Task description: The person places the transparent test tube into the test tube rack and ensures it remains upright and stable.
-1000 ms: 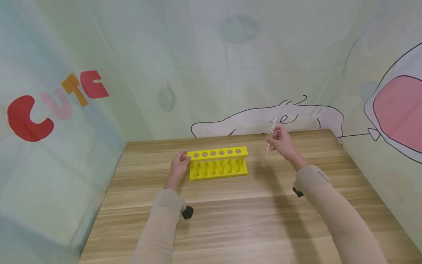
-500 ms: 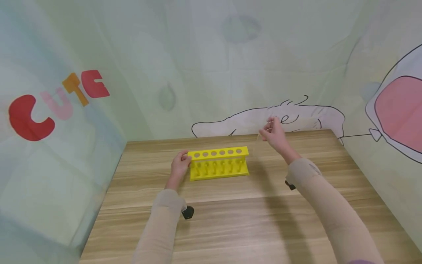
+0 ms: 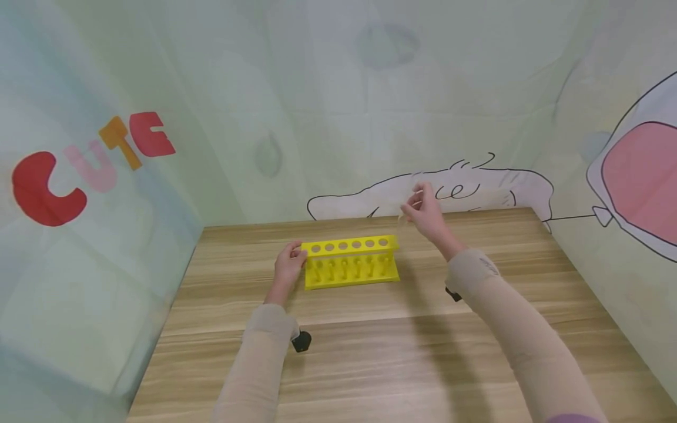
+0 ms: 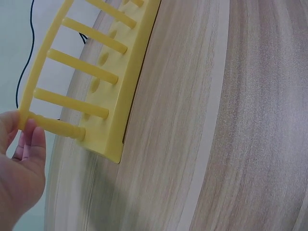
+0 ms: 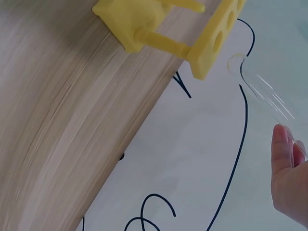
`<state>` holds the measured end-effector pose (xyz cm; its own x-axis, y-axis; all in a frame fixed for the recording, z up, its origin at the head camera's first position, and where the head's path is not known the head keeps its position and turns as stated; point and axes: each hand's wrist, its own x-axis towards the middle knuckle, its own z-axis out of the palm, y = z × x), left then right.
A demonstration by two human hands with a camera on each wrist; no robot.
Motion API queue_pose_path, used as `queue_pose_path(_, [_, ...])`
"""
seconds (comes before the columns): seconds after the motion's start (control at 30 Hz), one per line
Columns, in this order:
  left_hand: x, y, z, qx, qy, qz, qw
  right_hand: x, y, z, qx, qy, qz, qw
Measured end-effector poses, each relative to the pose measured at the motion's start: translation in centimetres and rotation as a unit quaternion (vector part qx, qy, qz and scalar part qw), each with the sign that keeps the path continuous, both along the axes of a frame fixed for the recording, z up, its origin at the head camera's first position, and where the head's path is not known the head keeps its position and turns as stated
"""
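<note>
A yellow test tube rack [image 3: 351,282] stands on the wooden table, with a row of round holes along its top bar and pegs on its base. My left hand [image 3: 288,267] grips the left end of that top bar; the left wrist view shows thumb and fingers [image 4: 36,139] on it. Up in the air, just right of the rack, my right hand [image 3: 427,217] pinches a clear glass test tube [image 5: 267,94]. Tilted, the tube points its rounded bottom toward the rack's right end, apart from the top bar in the right wrist view. It is barely visible in the head view.
The wood-grain table [image 3: 359,364] reaches back to a pale printed cloth [image 3: 338,117] hanging behind it and at both sides. A black wrist device [image 3: 301,341] hangs under the left sleeve, another [image 3: 453,294] under the right.
My right hand has moved left and slightly up, carrying the test tube from right of the rack to near its right end. The left hand and the rack have stayed put.
</note>
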<state>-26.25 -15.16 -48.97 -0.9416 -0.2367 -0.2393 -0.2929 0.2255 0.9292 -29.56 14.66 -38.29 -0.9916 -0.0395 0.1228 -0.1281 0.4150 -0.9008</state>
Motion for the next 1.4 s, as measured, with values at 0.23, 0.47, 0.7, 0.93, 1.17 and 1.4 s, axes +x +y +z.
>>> queue_pose_path(0.23, [0.0, 0.0, -0.1, 0.005, 0.003, 0.004, 1.0000, 0.0, -1.6, -0.5, 0.000, 0.016, 0.004, 1.000])
queue_pose_path(0.47, [0.0, 0.0, -0.1, 0.008, 0.008, 0.006, 0.9999, 0.4, -3.2, -0.9, -0.005, 0.018, 0.010, 1.000])
queue_pose_path(0.7, [-0.1, 0.0, -0.1, 0.007, 0.007, 0.004, 0.9999, 0.3, -4.3, -1.5, -0.007, 0.022, 0.019, 1.000])
queue_pose_path(0.93, [0.0, 0.1, -0.1, 0.003, 0.004, 0.008, 1.0000, 0.2, -5.0, -2.1, -0.014, 0.027, 0.026, 0.999])
queue_pose_path(1.17, [-0.1, 0.0, -0.1, 0.000, 0.014, 0.011, 0.9998, 0.5, -5.5, -2.8, 0.006, 0.017, 0.029, 0.999])
queue_pose_path(1.4, [0.1, 0.1, 0.1, -0.003, 0.007, 0.010, 0.9999, 0.8, -5.9, -3.6, 0.017, -0.009, 0.032, 0.999])
